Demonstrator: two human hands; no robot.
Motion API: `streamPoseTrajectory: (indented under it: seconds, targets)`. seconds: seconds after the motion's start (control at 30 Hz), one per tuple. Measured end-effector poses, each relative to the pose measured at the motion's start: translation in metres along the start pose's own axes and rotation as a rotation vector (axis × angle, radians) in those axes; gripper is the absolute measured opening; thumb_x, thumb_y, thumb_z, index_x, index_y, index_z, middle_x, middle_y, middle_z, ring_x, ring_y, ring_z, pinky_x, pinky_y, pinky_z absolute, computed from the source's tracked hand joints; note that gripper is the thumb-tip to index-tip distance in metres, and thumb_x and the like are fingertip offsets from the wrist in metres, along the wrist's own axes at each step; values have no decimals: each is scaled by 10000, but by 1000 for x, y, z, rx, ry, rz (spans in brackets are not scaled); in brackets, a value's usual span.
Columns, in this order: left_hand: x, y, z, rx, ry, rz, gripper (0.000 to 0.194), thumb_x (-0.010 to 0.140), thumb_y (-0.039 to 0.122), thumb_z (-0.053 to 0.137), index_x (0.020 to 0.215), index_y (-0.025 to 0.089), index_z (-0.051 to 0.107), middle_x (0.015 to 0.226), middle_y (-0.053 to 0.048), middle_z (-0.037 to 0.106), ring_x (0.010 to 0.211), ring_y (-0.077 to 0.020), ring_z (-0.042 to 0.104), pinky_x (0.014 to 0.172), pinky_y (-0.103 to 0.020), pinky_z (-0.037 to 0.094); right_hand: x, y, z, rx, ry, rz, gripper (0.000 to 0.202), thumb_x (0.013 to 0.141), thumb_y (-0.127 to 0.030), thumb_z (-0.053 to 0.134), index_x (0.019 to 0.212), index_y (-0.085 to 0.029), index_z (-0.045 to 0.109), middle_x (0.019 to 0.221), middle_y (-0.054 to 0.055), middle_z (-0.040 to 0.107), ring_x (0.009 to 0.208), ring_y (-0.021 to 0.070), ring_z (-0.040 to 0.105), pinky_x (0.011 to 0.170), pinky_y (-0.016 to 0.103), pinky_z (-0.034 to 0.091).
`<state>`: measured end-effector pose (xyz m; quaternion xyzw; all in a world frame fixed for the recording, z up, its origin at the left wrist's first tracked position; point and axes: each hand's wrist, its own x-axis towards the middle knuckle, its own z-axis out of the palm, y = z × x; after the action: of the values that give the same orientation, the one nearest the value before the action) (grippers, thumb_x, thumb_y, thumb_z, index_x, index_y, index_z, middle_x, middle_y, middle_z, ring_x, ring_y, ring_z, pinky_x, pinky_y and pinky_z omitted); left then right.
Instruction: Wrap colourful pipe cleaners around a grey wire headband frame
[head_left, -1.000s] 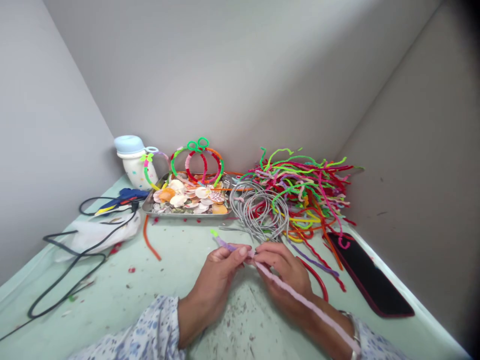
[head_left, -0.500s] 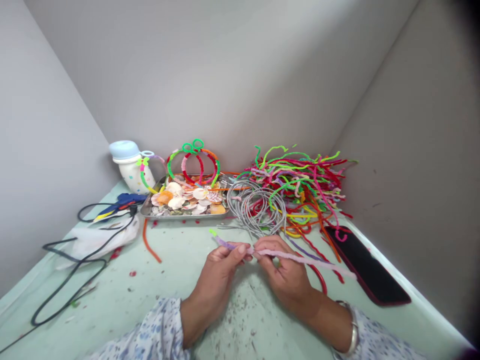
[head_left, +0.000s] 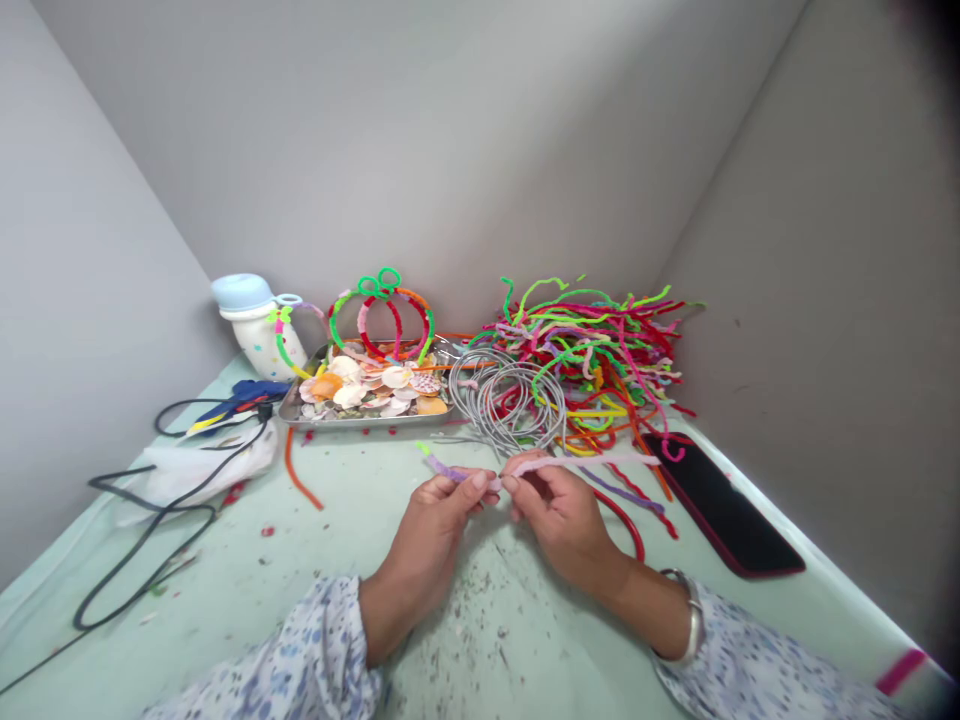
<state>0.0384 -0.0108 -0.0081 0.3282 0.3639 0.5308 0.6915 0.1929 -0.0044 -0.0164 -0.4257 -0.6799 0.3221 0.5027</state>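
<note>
Between both hands runs a pale pink pipe cleaner (head_left: 600, 461), joined with a purple section that ends in a bright green tip at the left. My left hand (head_left: 431, 530) pinches the purple part (head_left: 444, 469) between thumb and fingers. My right hand (head_left: 559, 515) is closed on the pink part close beside it, and the long pink end points right past the knuckles. The fingertips nearly meet, and the exact join is partly hidden by them. Just beyond the hands lies a coil of grey wire (head_left: 510, 400).
A metal tray (head_left: 360, 424) of seashells stands behind, with pipe-cleaner rings (head_left: 397, 310) on it. At left are a white bottle (head_left: 262, 335), a blue glue gun (head_left: 244, 400) and its black cord (head_left: 161, 512). A heap of pipe cleaners (head_left: 600, 335) and a black phone (head_left: 727, 515) are at right.
My right hand has turned, and the pink end has swung upward from slanting down-right to nearly level. My left hand keeps its pinch. The whole view has shifted slightly.
</note>
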Motion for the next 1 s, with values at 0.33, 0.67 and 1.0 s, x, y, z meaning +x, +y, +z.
streamPoseTrajectory:
  seconds: [0.33, 0.67, 1.0]
  targets:
    - [0, 0, -1, 50, -1, 5, 190, 747, 319, 772, 779, 136, 735, 781, -44, 695, 759, -157, 596, 790, -290, 438, -1, 0, 4, 219, -19, 257, 239, 869, -427, 611, 872, -190, 589, 617, -41, 579, 393, 85, 471, 377, 194, 390]
    - [-3, -4, -2, 128, -15, 59, 186, 760, 278, 767, 884, 147, 724, 831, -34, 697, 750, -135, 588, 754, -260, 446, 0, -1, 2, 186, -4, 198, 195, 870, -384, 601, 850, -190, 595, 601, -48, 542, 399, 78, 423, 361, 186, 343]
    - [-2, -12, -6, 226, 0, 108, 170, 755, 276, 764, 857, 144, 734, 800, -31, 706, 688, -122, 565, 669, -233, 446, -3, 0, 3, 235, -45, 223, 148, 880, -340, 593, 857, -195, 581, 594, -65, 506, 419, 74, 419, 387, 187, 333]
